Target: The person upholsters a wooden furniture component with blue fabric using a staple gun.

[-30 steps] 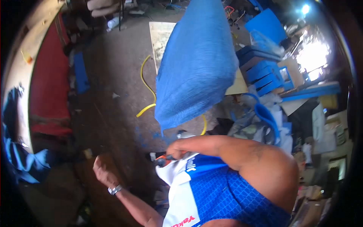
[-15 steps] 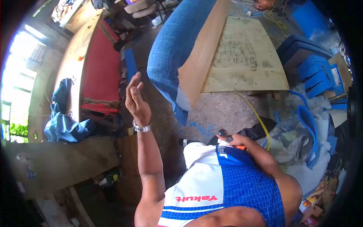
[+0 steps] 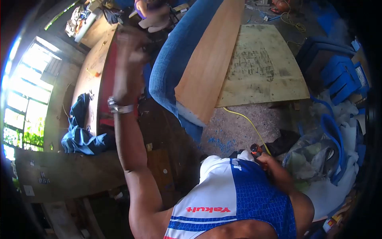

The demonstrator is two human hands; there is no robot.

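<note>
A long panel stands tilted in the middle, with blue fabric (image 3: 167, 75) wrapped over bare plywood backing (image 3: 211, 59). My left hand (image 3: 129, 49) is raised just left of the panel's blue edge. It is motion-blurred, so its fingers cannot be read; a watch (image 3: 117, 107) is on the wrist. My right hand (image 3: 267, 161) is low by my hip, closed around an orange and black tool (image 3: 255, 150). A yellow hose (image 3: 246, 121) runs along the floor toward that tool.
A flat plywood sheet (image 3: 262, 63) lies on the floor behind the panel. Blue cushions (image 3: 338, 67) are stacked at right, above plastic bags and foam (image 3: 318, 159). A red-topped table (image 3: 105, 85) and blue cloth (image 3: 81, 137) are at left. A wooden bench (image 3: 67, 175) is at lower left.
My left arm swung up from waist level to high beside the panel. The view turned, showing the panel's plywood back. My right hand stayed low on the tool.
</note>
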